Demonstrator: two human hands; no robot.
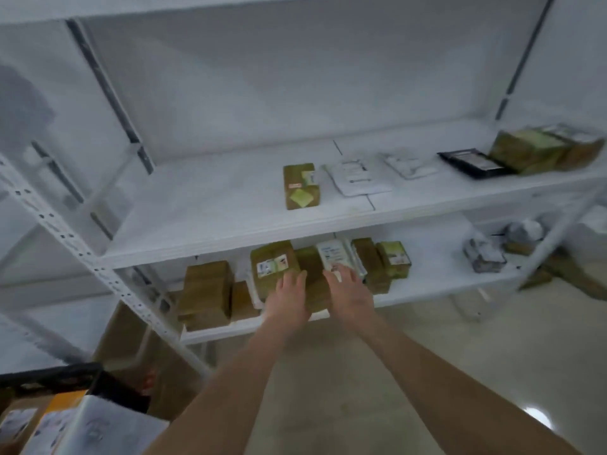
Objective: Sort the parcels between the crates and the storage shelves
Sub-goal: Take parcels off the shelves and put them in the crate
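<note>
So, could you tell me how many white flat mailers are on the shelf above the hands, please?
2. One white mailer lies just right of the small brown box; the other white mailer lies further right, beside the black mailer. The far-right boxes may hide more.

On the lower shelf (pixel 427 280) a brown parcel (pixel 274 267) with a white label lies tilted under my left hand (pixel 289 297). At its three o'clock a white-faced parcel (pixel 333 256) lies under my right hand (pixel 349 290). At its nine o'clock stands a plain brown box (pixel 205 290). At twelve o'clock, on the upper shelf (pixel 203 208), a small brown parcel (pixel 300 185) lies flat. A black crate (pixel 49 379) holding parcels sits at seven o'clock.
</note>
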